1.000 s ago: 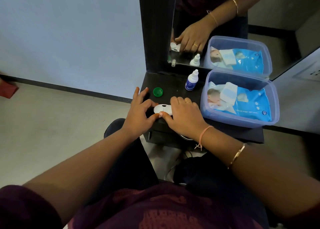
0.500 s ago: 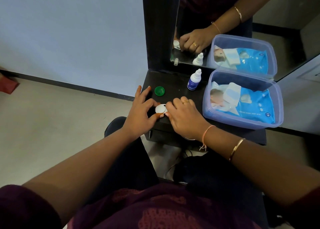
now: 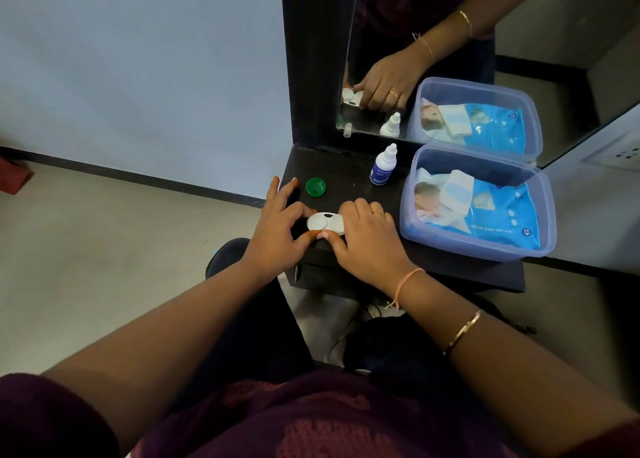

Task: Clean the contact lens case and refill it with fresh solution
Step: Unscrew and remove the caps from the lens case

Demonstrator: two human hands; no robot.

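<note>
Where a small dark shelf point(image 3: 346, 180) juts below a mirror point(image 3: 433, 25), against a pale wall point(image 3: 138, 59) over beige floor point(image 3: 104, 250), it carries: one white lens case point(image 3: 325, 223) at the front edge, one green cap point(image 3: 315, 186), one dropper bottle point(image 3: 382, 167), and one tub point(image 3: 478, 248) holding one wipes pack point(image 3: 485, 212). Left hand point(image 3: 277, 232) pinches the case's left end; right hand point(image 3: 367, 239) grips its right end.

Dark shelf point(image 3: 349, 177): lens case point(image 3: 325, 223), green cap point(image 3: 315, 186), bottle point(image 3: 382, 167), tub point(image 3: 479, 252)
</note>
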